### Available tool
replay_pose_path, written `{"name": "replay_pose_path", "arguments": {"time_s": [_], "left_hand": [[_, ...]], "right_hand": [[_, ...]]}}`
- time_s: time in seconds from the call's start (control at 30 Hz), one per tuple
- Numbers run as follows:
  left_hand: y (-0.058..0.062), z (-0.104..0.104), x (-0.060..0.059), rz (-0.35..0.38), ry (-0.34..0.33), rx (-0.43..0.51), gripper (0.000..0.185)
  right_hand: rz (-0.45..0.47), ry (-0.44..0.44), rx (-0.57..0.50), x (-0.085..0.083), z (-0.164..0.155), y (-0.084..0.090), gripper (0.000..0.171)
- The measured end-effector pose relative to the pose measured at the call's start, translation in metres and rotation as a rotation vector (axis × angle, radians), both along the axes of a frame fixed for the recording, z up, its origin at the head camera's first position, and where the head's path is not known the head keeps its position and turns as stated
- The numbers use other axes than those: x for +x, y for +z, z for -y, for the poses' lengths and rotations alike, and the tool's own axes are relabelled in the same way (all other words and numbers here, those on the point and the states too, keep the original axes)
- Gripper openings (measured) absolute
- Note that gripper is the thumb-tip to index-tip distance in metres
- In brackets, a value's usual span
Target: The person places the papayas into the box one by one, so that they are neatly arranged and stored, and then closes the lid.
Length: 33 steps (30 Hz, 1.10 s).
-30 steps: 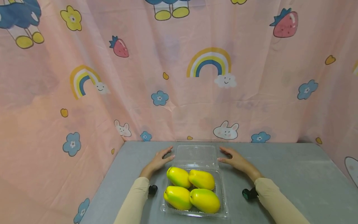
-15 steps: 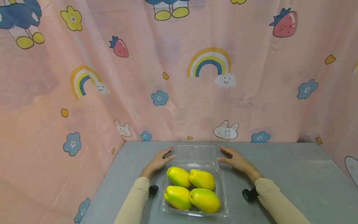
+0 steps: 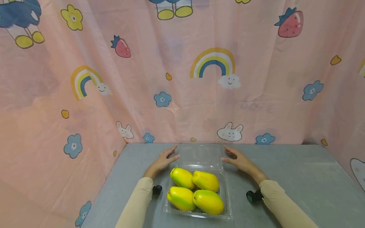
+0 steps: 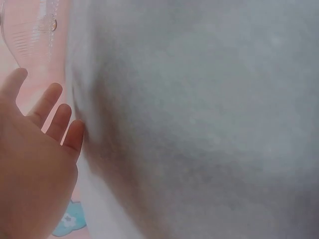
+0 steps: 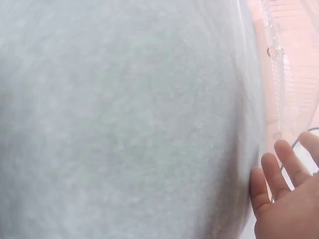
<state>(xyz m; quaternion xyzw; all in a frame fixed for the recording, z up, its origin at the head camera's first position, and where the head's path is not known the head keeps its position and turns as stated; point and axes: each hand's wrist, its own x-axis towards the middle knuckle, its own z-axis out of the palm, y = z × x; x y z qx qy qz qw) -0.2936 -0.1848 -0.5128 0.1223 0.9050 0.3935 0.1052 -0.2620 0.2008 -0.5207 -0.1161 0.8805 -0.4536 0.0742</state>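
Observation:
A clear plastic clamshell box (image 3: 229, 202) stands on the table with its lid (image 3: 199, 155) swung back toward the curtain. Several glossy yellow-green fruits, mango-like in shape, fill its base, among them a front right fruit (image 3: 208, 202) and a back left fruit (image 3: 182, 178). My left hand (image 3: 163, 161) is at the lid's left side, thumb and fingers spread apart, fingertips right at its edge. Mirroring it, my right hand (image 3: 240, 161) has its fingertips at the right edge. In the wrist views, the left hand's fingers (image 4: 46, 103) and the right hand's fingers (image 5: 273, 169) look loosely extended.
The grey table (image 3: 299, 183) extends to both sides of the box. A pink patterned curtain (image 3: 256, 110) hangs behind its far edge and along the sides. Small black devices sit at the left wrist (image 3: 156, 190) and right wrist (image 3: 254, 196).
Both hands, the box and the fruits have shifted slightly away from me in the last half second. The fingers keep nearly the same pose at the lid's sides.

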Motion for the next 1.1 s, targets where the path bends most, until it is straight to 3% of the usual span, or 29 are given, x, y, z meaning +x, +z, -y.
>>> {"name": "replay_pose_path", "arguments": {"time_s": [0.5, 0.87, 1.1], "left_hand": [[0.013, -0.005, -0.006, 0.010, 0.018, 0.023, 0.073], [0.023, -0.008, -0.012, -0.023, 0.019, 0.071, 0.073], [0.031, -0.010, -0.018, -0.080, -0.023, 0.111, 0.069]], "right_hand": [[0.020, -0.019, -0.040, -0.007, 0.000, 0.013, 0.080], [-0.023, -0.009, -0.020, -0.011, 0.000, 0.023, 0.079], [-0.016, -0.012, -0.050, -0.015, -0.003, 0.031, 0.079]]}}
